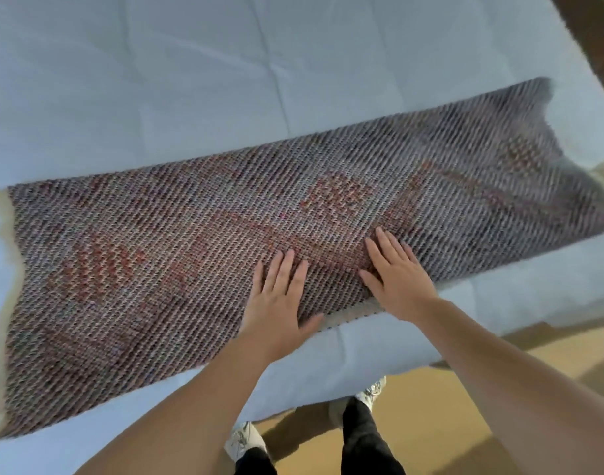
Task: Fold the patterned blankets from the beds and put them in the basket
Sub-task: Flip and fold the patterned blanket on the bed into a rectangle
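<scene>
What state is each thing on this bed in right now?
Blanket: spread flat in a long strip across the bed, its right end blurred.
Left hand: open, fingers straight, pressing on the blanket's near edge.
Right hand: open, flat on the blanket.
Sheet: spread over the bed, lightly creased.

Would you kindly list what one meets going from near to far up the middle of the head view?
Shoes → blue sheet's near edge → left hand and right hand, side by side → patterned blanket → more bare sheet.
</scene>
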`<state>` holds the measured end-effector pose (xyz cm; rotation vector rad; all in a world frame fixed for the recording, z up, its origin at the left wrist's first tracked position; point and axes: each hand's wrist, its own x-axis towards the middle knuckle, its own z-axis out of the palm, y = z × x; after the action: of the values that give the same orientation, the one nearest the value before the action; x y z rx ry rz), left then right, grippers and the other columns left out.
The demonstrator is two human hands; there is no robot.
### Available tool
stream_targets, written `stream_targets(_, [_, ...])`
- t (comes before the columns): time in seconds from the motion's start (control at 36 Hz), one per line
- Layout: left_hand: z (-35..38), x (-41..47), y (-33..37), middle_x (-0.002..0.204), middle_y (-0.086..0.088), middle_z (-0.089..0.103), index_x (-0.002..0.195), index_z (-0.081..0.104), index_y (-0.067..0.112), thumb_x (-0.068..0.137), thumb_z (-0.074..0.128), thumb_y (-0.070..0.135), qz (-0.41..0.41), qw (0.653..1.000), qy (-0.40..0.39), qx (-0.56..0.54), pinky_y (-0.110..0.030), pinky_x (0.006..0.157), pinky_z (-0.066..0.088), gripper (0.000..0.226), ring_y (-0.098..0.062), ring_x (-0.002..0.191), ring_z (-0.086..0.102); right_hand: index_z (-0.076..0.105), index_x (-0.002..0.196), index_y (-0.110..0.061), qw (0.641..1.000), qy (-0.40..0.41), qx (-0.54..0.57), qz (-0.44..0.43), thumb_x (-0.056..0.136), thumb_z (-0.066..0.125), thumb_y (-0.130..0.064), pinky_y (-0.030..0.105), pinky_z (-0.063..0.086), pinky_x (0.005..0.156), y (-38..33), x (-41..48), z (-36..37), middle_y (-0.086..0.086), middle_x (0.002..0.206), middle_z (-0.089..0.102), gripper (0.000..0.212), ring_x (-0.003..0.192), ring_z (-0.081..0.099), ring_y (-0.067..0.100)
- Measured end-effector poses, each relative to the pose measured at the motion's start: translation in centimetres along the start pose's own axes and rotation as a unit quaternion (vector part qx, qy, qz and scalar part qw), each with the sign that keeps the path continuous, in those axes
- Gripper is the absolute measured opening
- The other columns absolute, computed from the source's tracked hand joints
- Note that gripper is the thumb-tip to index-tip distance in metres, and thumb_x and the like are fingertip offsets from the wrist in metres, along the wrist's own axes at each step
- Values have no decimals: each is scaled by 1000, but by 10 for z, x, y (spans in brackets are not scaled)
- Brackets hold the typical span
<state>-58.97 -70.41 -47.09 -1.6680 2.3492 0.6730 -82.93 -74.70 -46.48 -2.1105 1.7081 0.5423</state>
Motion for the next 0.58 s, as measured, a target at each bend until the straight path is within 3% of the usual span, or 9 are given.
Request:
stream_targets(0.11, [1, 23, 49, 155, -5, -26, 146, -21, 19, 94, 29, 54, 70, 996, -14, 47, -45, 112, -22, 80, -24, 143, -25, -2, 153, -21, 995, -8, -61, -81, 89, 11, -65, 39, -11, 118, 63, -21, 5, 6, 160, -11, 79, 144, -17, 18])
stream_targets(0.19, [2, 39, 75, 155, -7, -26, 142, -26, 15, 97, 31, 41, 44, 997, -28, 56, -43, 112, -20, 77, -23, 140, -29, 11, 152, -17, 992, 12, -81, -98, 92, 23, -46, 44, 0, 118, 98, -25, 10, 11, 160, 8, 68, 145, -1, 22])
stream_targets(0.31, [-4, 48, 94, 154, -6, -28, 148, -13, 9, 101, 25, 26, 32, 994, -69, 72, -41, 115, -17, 63, -18, 133, -35, 8, 151, -17, 990, 25, -76, -114, 99, 38, -22, 43, -2, 118, 122, -22, 9, 4, 158, -2, 61, 145, -6, 21])
stream_targets(0.36, [-6, 44, 98, 151, -4, -30, 147, -14, 8, 101, 22, 25, 34, 994, -83, 63, -39, 115, -17, 61, -18, 134, -35, 24, 150, -13, 988, 19, -73, -138, 94, 51, -17, 44, 2, 120, 127, -23, 7, 7, 158, 13, 62, 145, 7, 25])
stream_targets(0.42, [1, 32, 99, 150, -5, -28, 146, -12, 9, 99, 17, 27, 47, 993, -79, 68, -38, 114, -17, 58, -20, 135, -32, 45, 141, -11, 978, 24, -102, -180, 91, 49, -19, 45, 8, 116, 130, -27, 9, 12, 151, 36, 51, 141, 24, 28])
stream_targets(0.5, [12, 19, 101, 158, -11, -3, 147, 2, 11, 96, 12, 32, 49, 993, -72, 76, -42, 116, -7, 56, -24, 140, -20, 49, 137, -12, 969, -9, -127, -210, 93, 28, -32, 46, 3, 113, 135, -37, 13, 14, 146, 43, 53, 138, 29, 30])
stream_targets(0.58, [10, 22, 101, 153, -1, -30, 144, -20, 23, 98, 4, 53, 72, 990, -117, 37, -39, 114, -21, 61, -18, 136, -36, 40, 144, -18, 964, -34, -126, -233, 99, 22, -53, 49, 7, 111, 136, -32, 8, 14, 153, 31, 60, 142, 25, 34])
